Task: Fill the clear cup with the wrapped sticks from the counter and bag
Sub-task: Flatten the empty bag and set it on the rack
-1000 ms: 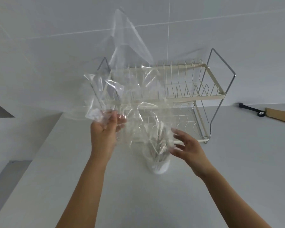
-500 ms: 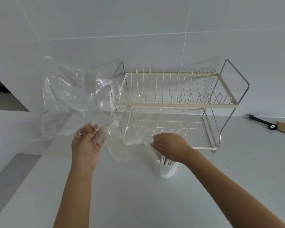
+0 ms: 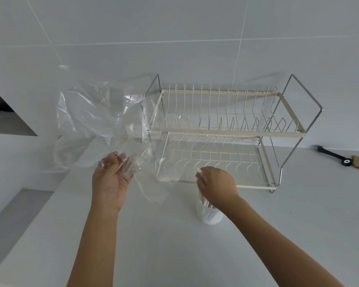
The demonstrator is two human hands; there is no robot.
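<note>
- Presently, a clear plastic bag is held up off the counter by the left hand, whose fingers are curled loosely around a bunched corner of the film.
- Over the clear cup, the right hand is lowered, fingers closed on the tops of the wrapped sticks standing inside it.
- The cup is set upright on the counter, just in front of a two-tier dish rack.
- A black-handled tool is seen well apart, at the far right.
</note>
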